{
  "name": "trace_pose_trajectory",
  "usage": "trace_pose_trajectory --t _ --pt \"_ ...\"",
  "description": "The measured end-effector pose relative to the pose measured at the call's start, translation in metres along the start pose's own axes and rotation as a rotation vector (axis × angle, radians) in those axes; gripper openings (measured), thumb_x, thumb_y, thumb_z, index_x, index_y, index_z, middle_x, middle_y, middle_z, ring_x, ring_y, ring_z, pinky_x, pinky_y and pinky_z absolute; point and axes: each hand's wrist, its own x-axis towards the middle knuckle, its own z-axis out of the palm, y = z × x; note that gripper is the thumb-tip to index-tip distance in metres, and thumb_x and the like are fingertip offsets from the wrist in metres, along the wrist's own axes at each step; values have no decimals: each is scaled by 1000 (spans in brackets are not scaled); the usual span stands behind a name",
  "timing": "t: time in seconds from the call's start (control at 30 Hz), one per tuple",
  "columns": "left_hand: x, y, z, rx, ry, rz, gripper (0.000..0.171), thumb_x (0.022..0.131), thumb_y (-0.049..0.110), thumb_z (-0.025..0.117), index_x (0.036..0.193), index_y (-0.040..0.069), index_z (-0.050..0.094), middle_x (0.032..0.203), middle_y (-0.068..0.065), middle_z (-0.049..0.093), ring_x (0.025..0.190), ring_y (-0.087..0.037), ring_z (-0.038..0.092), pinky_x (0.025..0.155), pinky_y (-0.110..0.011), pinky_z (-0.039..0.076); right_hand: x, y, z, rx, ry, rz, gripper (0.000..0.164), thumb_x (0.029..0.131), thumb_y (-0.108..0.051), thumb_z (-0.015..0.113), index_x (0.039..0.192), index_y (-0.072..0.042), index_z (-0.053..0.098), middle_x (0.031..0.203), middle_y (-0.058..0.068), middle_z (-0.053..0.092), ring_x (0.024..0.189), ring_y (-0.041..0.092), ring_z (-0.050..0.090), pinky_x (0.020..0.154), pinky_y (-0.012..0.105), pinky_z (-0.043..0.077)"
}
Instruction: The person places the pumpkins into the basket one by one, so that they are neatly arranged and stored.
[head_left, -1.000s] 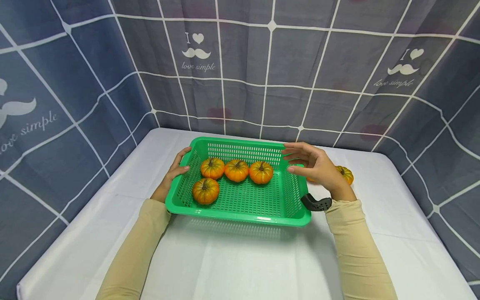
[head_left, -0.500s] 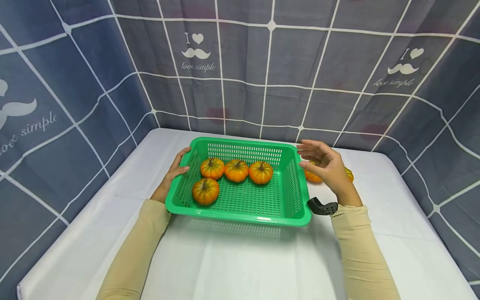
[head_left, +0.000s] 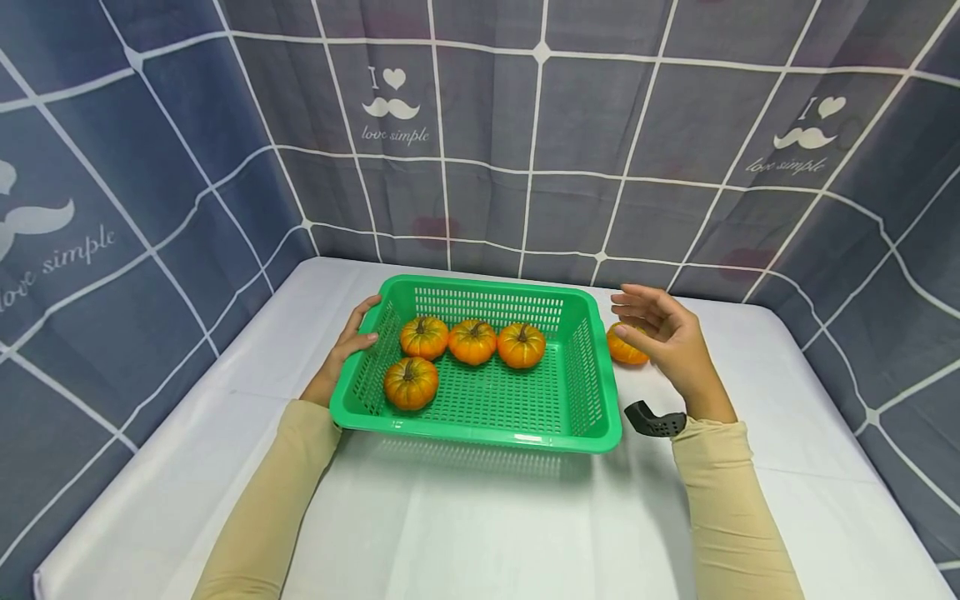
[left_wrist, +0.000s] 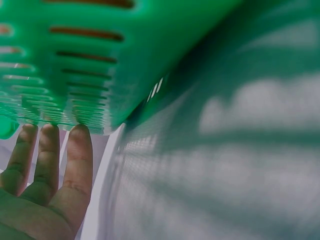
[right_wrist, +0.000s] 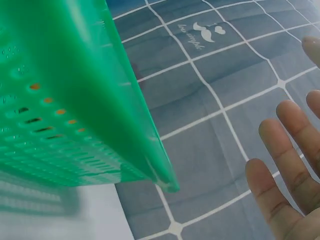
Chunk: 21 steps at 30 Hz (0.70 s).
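Observation:
A green plastic basket [head_left: 487, 440] with slotted walls stands on the table, holding several small orange pumpkins [head_left: 472, 342]. My left hand [head_left: 341, 354] holds its left side, thumb over the rim; in the left wrist view the fingers [left_wrist: 77, 160] touch the outer wall. Beyond the basket's right side, my right hand [head_left: 671, 346] hovers with fingers loosely bent and nothing in them. Another pumpkin [head_left: 626, 346] lies on the table there, partly covered by that hand. In the right wrist view the right hand [right_wrist: 295, 180] is apart from the basket wall [right_wrist: 90, 100].
A white cloth covers the table [head_left: 495, 525]. Dark grey checked curtain [head_left: 570, 150] with white lines and moustache prints encloses the back and both sides. A black strap piece [head_left: 656, 419] sits at the right wrist.
My right hand has moved right, from over the basket's right rim to beside the pumpkin outside. A second pumpkin there is now hidden behind it. Left hand and basket stay put.

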Motion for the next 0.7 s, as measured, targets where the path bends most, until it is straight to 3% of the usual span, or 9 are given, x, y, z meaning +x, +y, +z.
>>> trace_pose_trajectory --t 0.4,0.6,0.7 --pt "-1 2 0 -5 -2 -9 72 100 10 37 169 8 14 173 -25 14 141 -16 42 109 -21 44 -7 6 -10 9 78 -1 53 93 21 69 139 -4 69 126 2 75 115 16 71 101 23 54" --pt "0 1 -1 2 -11 -2 71 100 9 37 168 8 16 175 -25 12 148 -21 36 111 -22 42 -10 9 -15 25 164 -13 49 93 22 69 136 -2 70 121 1 77 111 15 73 98 22 56" --pt "0 1 -1 -7 -11 3 71 100 9 38 168 9 17 174 -25 13 145 -18 40 110 -22 44 -12 10 -17 26 208 -14 47 93 21 68 134 -2 71 119 0 77 109 14 72 98 21 55"
